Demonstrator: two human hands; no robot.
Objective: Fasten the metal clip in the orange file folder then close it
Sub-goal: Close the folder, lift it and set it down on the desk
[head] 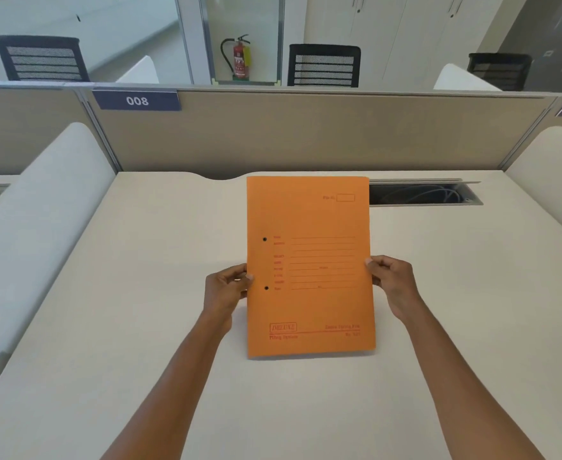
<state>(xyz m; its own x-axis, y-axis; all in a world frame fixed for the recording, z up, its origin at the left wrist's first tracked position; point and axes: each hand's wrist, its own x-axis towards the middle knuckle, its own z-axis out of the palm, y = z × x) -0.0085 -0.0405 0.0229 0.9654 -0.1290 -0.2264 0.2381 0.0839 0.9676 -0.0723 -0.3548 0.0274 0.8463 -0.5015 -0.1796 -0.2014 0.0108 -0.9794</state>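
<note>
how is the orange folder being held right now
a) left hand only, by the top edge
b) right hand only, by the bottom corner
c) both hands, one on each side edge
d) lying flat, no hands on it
c: the left hand pinches the left edge and the right hand pinches the right edge of the closed orange folder, whose bottom edge is down at the desk.

Your file folder (309, 267) sits closed at the middle of the desk (140, 327), cover up, spine edge to your left. Your left hand (226, 290) holds that spine edge, your right hand (390, 280) the opposite edge. Behind it to the right, a cable slot (425, 193) opens in the desk, apparently with cables inside. The partition (306, 134) stands behind everything.
</note>
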